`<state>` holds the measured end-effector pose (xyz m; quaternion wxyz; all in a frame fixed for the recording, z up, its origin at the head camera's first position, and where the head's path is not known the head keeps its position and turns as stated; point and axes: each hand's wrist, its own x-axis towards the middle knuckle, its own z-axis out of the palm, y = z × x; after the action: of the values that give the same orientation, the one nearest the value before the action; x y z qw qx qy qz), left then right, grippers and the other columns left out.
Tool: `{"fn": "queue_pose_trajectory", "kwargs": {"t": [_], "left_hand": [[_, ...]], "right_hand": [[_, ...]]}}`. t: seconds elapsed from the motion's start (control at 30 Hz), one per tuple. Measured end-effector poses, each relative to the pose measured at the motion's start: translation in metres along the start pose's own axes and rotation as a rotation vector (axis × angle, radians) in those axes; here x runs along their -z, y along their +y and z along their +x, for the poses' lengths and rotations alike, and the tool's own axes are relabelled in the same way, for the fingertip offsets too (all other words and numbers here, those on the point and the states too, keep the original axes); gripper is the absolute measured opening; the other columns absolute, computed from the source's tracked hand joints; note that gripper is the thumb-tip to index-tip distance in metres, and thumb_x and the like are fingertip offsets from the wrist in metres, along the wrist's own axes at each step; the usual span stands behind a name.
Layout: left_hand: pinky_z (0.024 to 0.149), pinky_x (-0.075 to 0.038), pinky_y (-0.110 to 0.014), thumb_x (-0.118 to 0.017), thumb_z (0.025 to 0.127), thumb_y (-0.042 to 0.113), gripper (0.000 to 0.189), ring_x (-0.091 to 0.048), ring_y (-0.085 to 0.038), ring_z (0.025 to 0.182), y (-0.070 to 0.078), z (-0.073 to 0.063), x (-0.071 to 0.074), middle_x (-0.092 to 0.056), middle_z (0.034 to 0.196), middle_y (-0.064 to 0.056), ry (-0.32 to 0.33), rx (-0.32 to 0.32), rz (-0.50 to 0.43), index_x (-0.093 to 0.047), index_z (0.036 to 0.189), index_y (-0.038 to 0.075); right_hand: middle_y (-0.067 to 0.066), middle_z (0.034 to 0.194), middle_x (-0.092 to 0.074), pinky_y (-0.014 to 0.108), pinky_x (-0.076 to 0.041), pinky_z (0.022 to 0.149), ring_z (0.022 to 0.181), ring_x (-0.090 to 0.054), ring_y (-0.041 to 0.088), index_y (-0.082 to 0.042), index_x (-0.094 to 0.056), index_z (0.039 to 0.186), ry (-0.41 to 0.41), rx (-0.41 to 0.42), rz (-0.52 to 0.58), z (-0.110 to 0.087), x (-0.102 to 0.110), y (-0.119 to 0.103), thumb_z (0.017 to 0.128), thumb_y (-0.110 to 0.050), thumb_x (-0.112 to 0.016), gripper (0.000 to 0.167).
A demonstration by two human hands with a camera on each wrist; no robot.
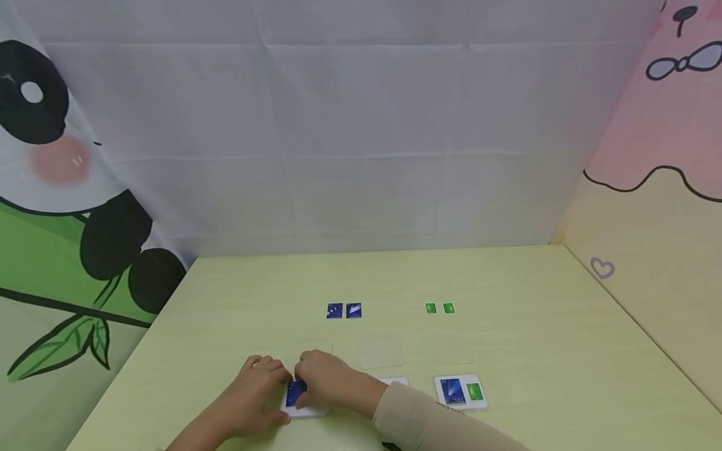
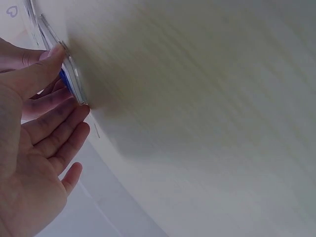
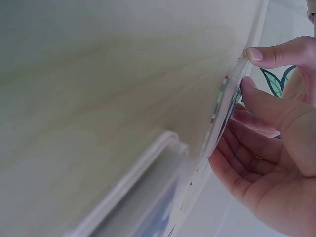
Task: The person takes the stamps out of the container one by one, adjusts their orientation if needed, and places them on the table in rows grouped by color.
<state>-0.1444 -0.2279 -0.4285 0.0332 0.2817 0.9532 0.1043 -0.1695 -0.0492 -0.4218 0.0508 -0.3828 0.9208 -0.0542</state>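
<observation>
In the head view a white flat case (image 1: 308, 412) with rounded corners lies at the table's near side, a dark blue picture card (image 1: 296, 392) on its left part. My left hand (image 1: 254, 394) grips the case's left end, thumb at the near edge and fingers at the far corner. From the right, my right hand (image 1: 329, 381) reaches over the case with curled fingers and pinches at the blue card, its thumb (image 3: 261, 96) on the card's face. The right hand covers the case's right part. In the left wrist view the case (image 2: 74, 81) shows edge-on with a clear rim.
Another white case (image 1: 397, 380) is partly behind the right sleeve. Right of it lies a case (image 1: 461, 402) with blue and green pictures. Clear plates (image 1: 381, 352) lie behind the cases. Two blue cards (image 1: 353, 310) and two green cards (image 1: 431, 308) lie farther back.
</observation>
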Motion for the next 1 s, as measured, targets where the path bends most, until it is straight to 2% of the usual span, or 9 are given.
{"fn": "queue_pose_trajectory", "kwargs": {"t": [0.2, 0.57, 1.0], "left_hand": [[0.096, -0.037, -0.053, -0.084, 0.067, 0.040, 0.046, -0.054, -0.012, 0.094, 0.0005, 0.0002, 0.0004, -0.062, 0.094, 0.009, 0.004, -0.008, 0.010, -0.066, 0.100, 0.014], [0.096, -0.037, -0.052, -0.085, 0.065, 0.041, 0.049, -0.054, -0.014, 0.093, 0.0020, 0.0012, 0.0017, -0.063, 0.093, 0.007, -0.041, 0.033, -0.006, -0.067, 0.100, 0.012], [0.096, -0.037, -0.053, -0.085, 0.065, 0.039, 0.049, -0.054, -0.016, 0.094, 0.0028, 0.0010, 0.0017, -0.063, 0.095, 0.006, -0.035, 0.026, 0.002, -0.067, 0.101, 0.011]], "right_hand": [[-0.009, 0.080, -0.058, 0.013, -0.038, 0.062, 0.069, -0.044, 0.001, -0.017, -0.070, 0.092, 0.001, -0.006, 0.007, 0.0010, -0.0011, 0.0008, 0.076, -0.043, -0.078, 0.031], [-0.009, 0.078, -0.057, 0.012, -0.037, 0.061, 0.067, -0.042, 0.000, -0.017, -0.069, 0.089, 0.013, -0.011, 0.032, 0.0012, -0.0021, 0.0018, 0.075, -0.041, -0.080, 0.030], [-0.009, 0.082, -0.060, 0.012, -0.040, 0.063, 0.069, -0.045, 0.000, -0.017, -0.069, 0.091, 0.009, -0.021, 0.045, -0.0011, 0.0008, 0.0039, 0.075, -0.040, -0.080, 0.030]]}}
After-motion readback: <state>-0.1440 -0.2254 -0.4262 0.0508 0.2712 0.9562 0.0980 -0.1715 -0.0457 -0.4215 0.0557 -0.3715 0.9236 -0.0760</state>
